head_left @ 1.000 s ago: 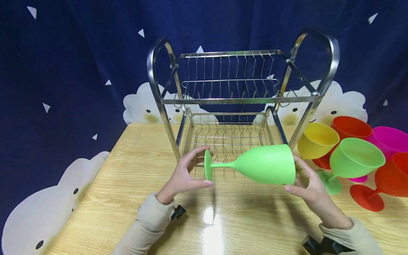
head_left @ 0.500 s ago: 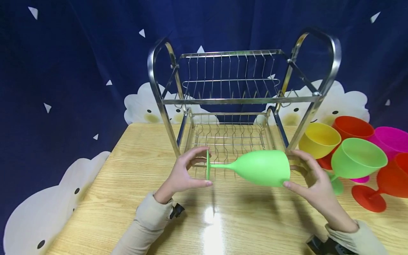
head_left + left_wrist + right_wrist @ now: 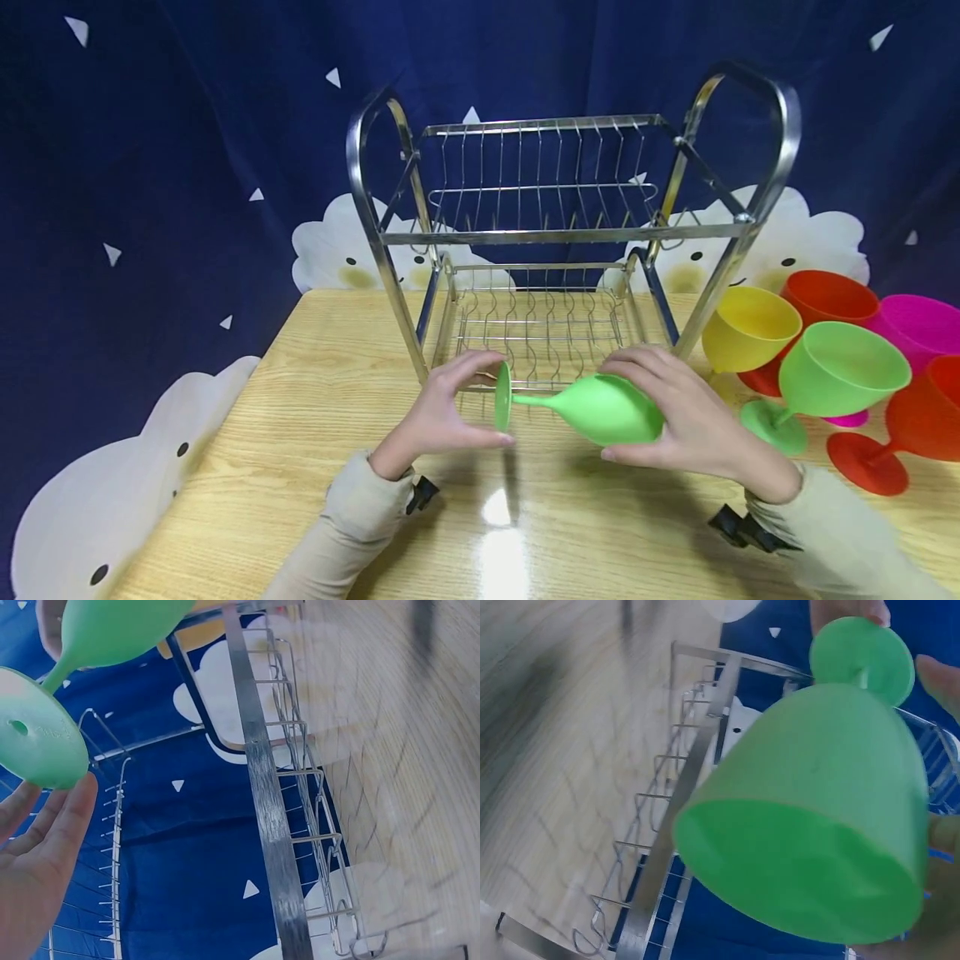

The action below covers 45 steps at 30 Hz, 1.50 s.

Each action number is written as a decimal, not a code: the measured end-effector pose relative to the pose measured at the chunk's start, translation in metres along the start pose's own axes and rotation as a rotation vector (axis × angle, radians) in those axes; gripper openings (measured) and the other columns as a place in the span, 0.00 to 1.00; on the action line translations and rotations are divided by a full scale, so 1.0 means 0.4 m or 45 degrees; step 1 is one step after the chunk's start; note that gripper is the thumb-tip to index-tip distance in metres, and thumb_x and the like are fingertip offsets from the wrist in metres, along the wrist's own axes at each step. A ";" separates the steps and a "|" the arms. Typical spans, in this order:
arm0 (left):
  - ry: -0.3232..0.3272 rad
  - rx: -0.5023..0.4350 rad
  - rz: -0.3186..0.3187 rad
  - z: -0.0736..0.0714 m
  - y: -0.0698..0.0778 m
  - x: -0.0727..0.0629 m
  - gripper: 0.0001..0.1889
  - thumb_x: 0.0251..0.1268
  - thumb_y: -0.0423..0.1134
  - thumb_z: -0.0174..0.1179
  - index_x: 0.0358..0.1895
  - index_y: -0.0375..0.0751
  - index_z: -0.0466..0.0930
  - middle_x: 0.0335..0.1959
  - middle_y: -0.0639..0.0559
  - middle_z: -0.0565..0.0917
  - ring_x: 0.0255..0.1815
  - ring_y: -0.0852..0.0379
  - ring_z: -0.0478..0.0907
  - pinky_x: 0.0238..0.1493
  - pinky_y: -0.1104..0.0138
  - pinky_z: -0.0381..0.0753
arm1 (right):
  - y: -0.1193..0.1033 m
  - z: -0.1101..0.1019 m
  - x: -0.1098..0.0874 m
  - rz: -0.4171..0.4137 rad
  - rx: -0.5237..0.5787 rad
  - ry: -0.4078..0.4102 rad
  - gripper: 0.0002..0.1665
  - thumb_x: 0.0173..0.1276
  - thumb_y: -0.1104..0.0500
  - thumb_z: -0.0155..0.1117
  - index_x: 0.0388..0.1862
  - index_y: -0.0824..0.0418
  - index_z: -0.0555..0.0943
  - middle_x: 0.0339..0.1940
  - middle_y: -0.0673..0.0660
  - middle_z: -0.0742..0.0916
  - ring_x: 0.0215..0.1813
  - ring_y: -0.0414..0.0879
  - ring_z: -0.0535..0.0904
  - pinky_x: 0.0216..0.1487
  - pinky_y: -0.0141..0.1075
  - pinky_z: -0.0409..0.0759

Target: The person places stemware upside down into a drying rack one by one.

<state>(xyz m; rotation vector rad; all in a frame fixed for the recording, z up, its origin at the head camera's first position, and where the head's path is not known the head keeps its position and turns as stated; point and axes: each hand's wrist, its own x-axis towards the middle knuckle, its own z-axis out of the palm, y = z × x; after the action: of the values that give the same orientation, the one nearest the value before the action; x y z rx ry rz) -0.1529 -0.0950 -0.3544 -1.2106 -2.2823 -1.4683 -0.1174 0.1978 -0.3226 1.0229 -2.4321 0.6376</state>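
A light green plastic goblet (image 3: pixel 603 412) lies sideways in the air above the table, its foot to the left and its mouth to the right. My left hand (image 3: pixel 453 408) holds the round foot at its edge between fingers and thumb. Around the bowl near the rim, my right hand (image 3: pixel 678 412) grips with fingers above and thumb below. In the left wrist view the underside of the foot (image 3: pixel 41 739) shows against my fingertips. The right wrist view looks into the hollow bowl (image 3: pixel 802 870).
Just behind the hands stands a two-tier metal dish rack (image 3: pixel 558 237). At the right are a yellow goblet (image 3: pixel 750 329), another green goblet (image 3: pixel 843 371), a magenta goblet (image 3: pixel 918 325) and red goblets (image 3: pixel 930 412). All stand on the wooden table (image 3: pixel 300 400), before a dark blue curtain.
My right hand has slid left from the rim to further round the bowl. The goblet and my left hand have shifted slightly right, with the foot tilting a little.
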 end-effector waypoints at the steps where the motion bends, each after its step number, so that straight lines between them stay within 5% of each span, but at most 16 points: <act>1: -0.003 -0.001 0.002 0.001 0.000 0.000 0.45 0.26 0.37 0.77 0.58 0.34 0.68 0.51 0.43 0.75 0.48 0.53 0.75 0.53 0.64 0.74 | 0.003 0.006 0.002 0.000 -0.027 -0.023 0.46 0.35 0.34 0.73 0.52 0.58 0.75 0.51 0.54 0.78 0.53 0.51 0.70 0.46 0.55 0.74; 17: -0.049 -0.028 0.017 -0.007 -0.002 0.003 0.45 0.26 0.36 0.77 0.58 0.31 0.67 0.50 0.41 0.75 0.45 0.52 0.76 0.48 0.63 0.78 | 0.023 0.043 -0.011 0.013 -0.080 -0.177 0.50 0.26 0.42 0.76 0.52 0.60 0.72 0.52 0.61 0.77 0.51 0.57 0.74 0.40 0.54 0.78; 28: -0.065 -0.107 -0.029 -0.019 0.004 0.001 0.45 0.29 0.31 0.76 0.60 0.29 0.65 0.55 0.40 0.72 0.53 0.47 0.71 0.52 0.61 0.75 | 0.028 0.057 -0.032 0.025 -0.011 -0.077 0.48 0.27 0.44 0.76 0.52 0.59 0.73 0.48 0.56 0.79 0.47 0.51 0.75 0.37 0.48 0.80; 36: 0.197 -0.147 0.090 -0.055 -0.015 -0.015 0.28 0.41 0.20 0.65 0.52 0.23 0.70 0.46 0.34 0.76 0.46 0.42 0.75 0.45 0.58 0.80 | 0.033 0.054 -0.045 0.034 0.058 -0.054 0.47 0.29 0.45 0.77 0.53 0.60 0.73 0.49 0.55 0.79 0.46 0.50 0.75 0.37 0.48 0.79; 41: 0.536 -0.083 0.128 -0.089 -0.029 -0.027 0.15 0.47 0.17 0.59 0.43 0.20 0.74 0.34 0.31 0.78 0.35 0.52 0.79 0.37 0.65 0.82 | 0.035 0.052 -0.051 0.026 0.079 -0.036 0.47 0.28 0.47 0.77 0.53 0.59 0.73 0.49 0.54 0.78 0.46 0.49 0.75 0.36 0.48 0.80; 45: 0.787 -0.010 0.056 -0.113 -0.038 -0.034 0.11 0.50 0.20 0.59 0.40 0.19 0.74 0.30 0.30 0.77 0.32 0.58 0.78 0.36 0.71 0.80 | 0.035 0.050 -0.054 0.033 0.088 -0.021 0.47 0.27 0.48 0.77 0.53 0.58 0.73 0.49 0.53 0.78 0.45 0.49 0.75 0.36 0.47 0.80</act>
<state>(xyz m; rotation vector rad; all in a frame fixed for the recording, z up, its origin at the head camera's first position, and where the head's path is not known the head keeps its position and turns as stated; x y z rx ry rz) -0.1667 -0.1424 -0.3493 -0.6661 -1.8169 -1.5576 -0.1180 0.2071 -0.3536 1.0292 -2.4569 0.7289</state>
